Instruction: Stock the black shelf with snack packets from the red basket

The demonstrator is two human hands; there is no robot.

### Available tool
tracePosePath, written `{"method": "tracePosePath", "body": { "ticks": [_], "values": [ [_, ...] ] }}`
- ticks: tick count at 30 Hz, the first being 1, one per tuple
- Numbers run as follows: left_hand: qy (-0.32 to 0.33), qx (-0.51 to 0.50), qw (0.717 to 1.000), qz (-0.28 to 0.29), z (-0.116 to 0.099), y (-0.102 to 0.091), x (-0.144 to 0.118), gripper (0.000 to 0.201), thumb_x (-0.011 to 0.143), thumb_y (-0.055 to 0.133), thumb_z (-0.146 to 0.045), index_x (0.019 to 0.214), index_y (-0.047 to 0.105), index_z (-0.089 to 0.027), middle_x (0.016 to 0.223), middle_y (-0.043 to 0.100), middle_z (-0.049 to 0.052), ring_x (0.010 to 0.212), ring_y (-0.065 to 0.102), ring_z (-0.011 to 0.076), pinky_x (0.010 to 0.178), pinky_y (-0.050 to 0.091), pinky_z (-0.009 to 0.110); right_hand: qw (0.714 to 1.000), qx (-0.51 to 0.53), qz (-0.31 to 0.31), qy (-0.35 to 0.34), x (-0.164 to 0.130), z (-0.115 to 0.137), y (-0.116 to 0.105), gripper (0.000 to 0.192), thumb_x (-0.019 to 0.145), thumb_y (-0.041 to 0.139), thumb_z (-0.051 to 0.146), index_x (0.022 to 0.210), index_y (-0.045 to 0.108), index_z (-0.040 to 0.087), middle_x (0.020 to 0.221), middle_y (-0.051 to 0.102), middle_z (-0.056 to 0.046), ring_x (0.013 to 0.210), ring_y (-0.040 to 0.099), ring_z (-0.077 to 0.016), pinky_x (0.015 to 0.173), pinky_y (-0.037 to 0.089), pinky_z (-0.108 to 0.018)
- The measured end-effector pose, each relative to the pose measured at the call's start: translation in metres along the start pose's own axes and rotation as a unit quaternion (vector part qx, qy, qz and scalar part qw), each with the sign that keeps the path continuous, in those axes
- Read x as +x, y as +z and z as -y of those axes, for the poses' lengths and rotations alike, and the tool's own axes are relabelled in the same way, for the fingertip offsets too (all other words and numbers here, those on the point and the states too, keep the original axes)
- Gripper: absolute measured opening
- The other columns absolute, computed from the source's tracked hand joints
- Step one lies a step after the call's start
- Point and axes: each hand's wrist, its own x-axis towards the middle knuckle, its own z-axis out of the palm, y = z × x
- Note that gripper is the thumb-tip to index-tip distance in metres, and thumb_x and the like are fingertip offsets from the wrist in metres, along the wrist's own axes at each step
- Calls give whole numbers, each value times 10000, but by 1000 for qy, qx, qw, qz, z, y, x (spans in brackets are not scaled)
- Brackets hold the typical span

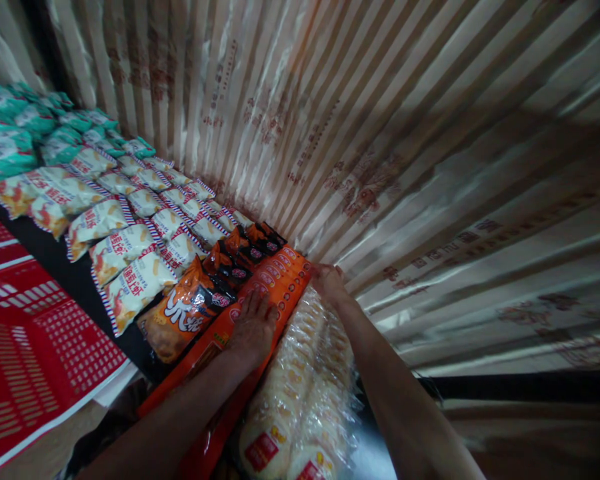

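Observation:
My left hand (254,328) lies flat, fingers stretched, on top of a row of orange snack packets (280,263). At the far end of that row, my right hand (329,281) has its fingers bent in around the orange edge; the fingertips are partly blurred. Just right of the orange row, under my right wrist, stand clear-wrapped stacks of round pale crackers (300,373). To the left of my left hand is a row of orange-and-black snack bags (183,310).
White snack bags with striped edges (135,287) and teal bags (5,150) fill the shelf on the left. A red plastic basket (40,353) sits at lower left. A pleated, printed plastic curtain (280,120) hangs close behind the goods. A dark bar (520,388) crosses at right.

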Motion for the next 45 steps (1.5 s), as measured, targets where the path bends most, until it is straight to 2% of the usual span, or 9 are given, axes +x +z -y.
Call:
{"method": "tracePosePath", "body": {
  "ticks": [4,10,16,21,25,31,37,40,45],
  "values": [
    [-1,-1,1000,-1,0,2,1,424,931,341,-246,1314,485,-136,1466,353,145,1390,225,304,1135,210,493,995,-74,71,6,1,-2,-5,330,824,458,184,1071,660,267,1039,708,-37,1056,574,-233,1034,227,-483],
    [-5,2,1000,4,-2,2,2,428,932,325,-237,1309,495,-128,1462,357,154,1381,256,290,1136,210,491,985,-148,88,-5,8,0,-5,364,933,335,289,1178,602,249,1067,698,-73,1105,529,-252,1039,165,-534],
    [-4,-2,1000,13,-3,-1,1,432,921,345,-226,1312,492,-118,1464,348,162,1382,252,303,1133,209,510,978,-176,107,-30,10,6,-7,465,961,226,376,1098,647,234,944,724,-78,1104,531,-263,1056,71,-572],
    [-4,-1,1000,-1,-3,0,1,420,914,353,-216,1294,507,-127,1454,369,158,1378,262,299,1135,197,509,983,-133,129,1,7,6,-7,500,968,182,409,1211,591,256,1007,715,-86,1106,561,-269,1051,92,-592],
    [-3,4,1000,0,-3,2,1,426,908,357,-216,1294,501,-112,1452,373,161,1375,266,308,1132,203,502,986,-97,132,19,7,5,-9,516,972,156,421,1276,541,259,1072,696,-106,1111,573,-269,1048,113,-602],
    [-2,9,1000,-1,-4,2,1,431,913,347,-224,1304,495,-116,1456,367,159,1377,257,316,1130,199,519,988,-80,128,45,7,5,-9,507,978,170,388,1170,616,242,1101,687,-98,1130,564,-255,1057,112,-591],
    [0,13,1000,1,-2,8,3,441,907,361,-234,1309,491,-107,1460,351,174,1375,256,329,1118,199,543,991,-56,114,38,6,-2,-4,525,976,146,413,1217,582,250,1091,688,-95,1132,563,-250,1055,113,-596],
    [6,17,1000,-19,-1,11,3,436,906,371,-237,1307,495,-118,1450,370,174,1372,267,322,1119,190,548,991,-74,112,22,4,0,-6,505,976,164,409,1213,584,258,1049,702,-94,1101,578,-253,1054,104,-599],
    [0,11,1000,-4,-2,7,3,429,902,378,-242,1288,513,-113,1454,364,175,1375,257,325,1125,191,521,988,-131,83,4,3,6,-8,487,969,212,379,1118,637,193,961,716,-128,1046,598,-270,1056,108,-579]
  ]
}}
